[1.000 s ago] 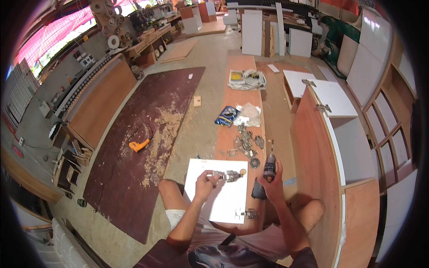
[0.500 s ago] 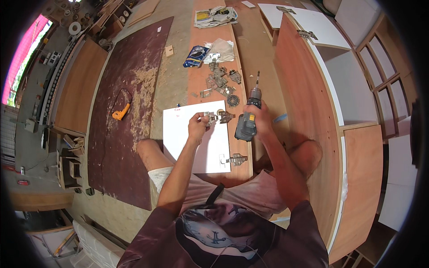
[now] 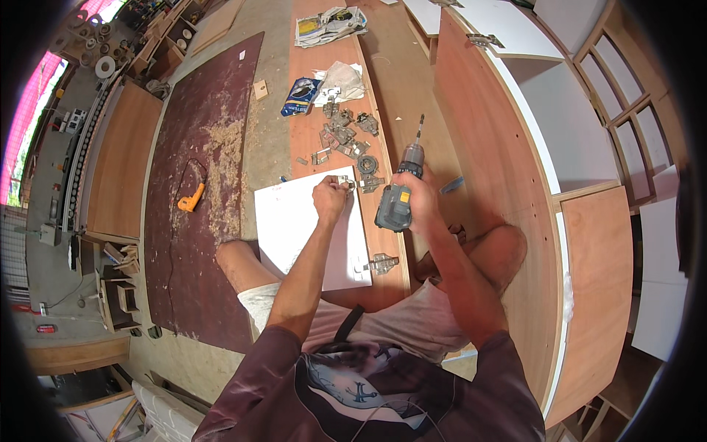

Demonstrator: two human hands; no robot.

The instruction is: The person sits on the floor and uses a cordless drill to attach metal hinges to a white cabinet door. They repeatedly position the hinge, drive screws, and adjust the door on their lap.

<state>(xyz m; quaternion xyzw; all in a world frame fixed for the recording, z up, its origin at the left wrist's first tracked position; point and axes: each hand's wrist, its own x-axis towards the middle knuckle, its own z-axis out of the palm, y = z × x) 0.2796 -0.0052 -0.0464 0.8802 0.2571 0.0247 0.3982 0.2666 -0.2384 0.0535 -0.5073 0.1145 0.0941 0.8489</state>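
Observation:
My left hand (image 3: pixel 331 197) pinches a metal cabinet hinge (image 3: pixel 367 183) at the far right corner of a white panel (image 3: pixel 294 221), which lies across my lap. The hinge's arm sticks out past the panel's edge. A second hinge (image 3: pixel 383 263) sits at the near right corner of the same panel, its arm also over the edge. My right hand (image 3: pixel 421 194) is wrapped round the grip of a cordless drill (image 3: pixel 395 208), just right of the panel. The drill's long bit (image 3: pixel 420 127) points away from me, touching nothing.
Several loose hinges (image 3: pixel 340 134) and a dark round part (image 3: pixel 367 164) lie on a wooden board (image 3: pixel 305 158). Beyond them are a blue packet (image 3: pixel 300 96) and plastic bags (image 3: pixel 331 28). A large cabinet (image 3: pixel 486 147) stands at right. An orange tool (image 3: pixel 191 199) rests among sawdust on a maroon sheet (image 3: pixel 213 295).
My left hand has brought the hinge to the panel's far right corner. The drill stays in my right hand, and the whole view has shifted slightly.

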